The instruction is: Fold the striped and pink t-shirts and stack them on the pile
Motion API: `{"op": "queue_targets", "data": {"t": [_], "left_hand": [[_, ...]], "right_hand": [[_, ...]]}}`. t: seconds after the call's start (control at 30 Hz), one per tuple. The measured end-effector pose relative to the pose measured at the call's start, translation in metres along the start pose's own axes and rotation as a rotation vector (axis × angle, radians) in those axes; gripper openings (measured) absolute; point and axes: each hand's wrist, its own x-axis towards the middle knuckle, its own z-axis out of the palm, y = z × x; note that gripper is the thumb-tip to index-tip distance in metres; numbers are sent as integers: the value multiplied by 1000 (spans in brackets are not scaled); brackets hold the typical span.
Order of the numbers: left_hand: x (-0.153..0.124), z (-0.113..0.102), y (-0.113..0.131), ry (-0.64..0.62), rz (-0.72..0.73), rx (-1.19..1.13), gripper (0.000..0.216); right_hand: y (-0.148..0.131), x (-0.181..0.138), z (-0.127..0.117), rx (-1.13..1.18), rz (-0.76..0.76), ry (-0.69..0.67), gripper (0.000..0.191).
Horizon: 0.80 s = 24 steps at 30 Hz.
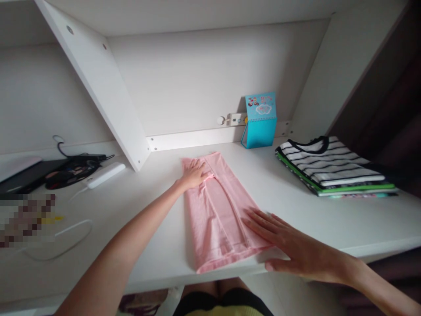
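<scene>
A pink garment point(226, 206), folded into a long strip, lies flat on the white desk, its near end at the front edge. Its exact kind I cannot tell. My left hand point(196, 174) rests on the far left part of the cloth, fingers spread. My right hand point(279, 232) lies flat along the near right side, fingertips on the fabric and thumb off towards the desk edge. Neither hand grips anything. Some creases run through the near left part of the garment.
Right of the garment sits a stack of folded clothes point(332, 164), a striped shirt on top. A blue desk calendar point(261, 131) stands at the back by a power socket point(237, 119). To the left are a white power strip point(105, 174), black cables point(77, 169) and an upright shelf panel point(95, 83).
</scene>
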Motion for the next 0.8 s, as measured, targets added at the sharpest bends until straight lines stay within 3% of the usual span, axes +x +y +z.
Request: {"op": "queue_targets", "data": {"t": [0.07, 0.2, 0.3, 0.37, 0.47, 0.57, 0.67, 0.8], "left_hand": [[-34, -14, 23, -36, 133, -60, 64], [-130, -31, 64, -111, 379, -89, 76], [-191, -24, 78, -158, 419, -74, 85], [-214, -12, 80, -122, 403, -57, 80], [-223, 4, 79, -34, 376, -86, 68], [-221, 11, 75, 30, 315, -170, 71], [-219, 12, 72, 25, 326, -132, 71], [-219, 17, 69, 1, 409, 18, 61]], "right_hand": [[1, -5, -2, 13, 20, 38, 85], [4, -4, 2, -43, 59, 130, 92], [5, -2, 16, -126, -24, 161, 90], [3, -4, 25, -179, -48, 204, 83], [-6, -8, 25, -189, -50, 242, 75], [-27, 1, 11, -85, -43, 277, 58], [-51, 22, 0, 13, -68, 292, 29], [-67, 48, 2, -51, -210, 238, 10]]}}
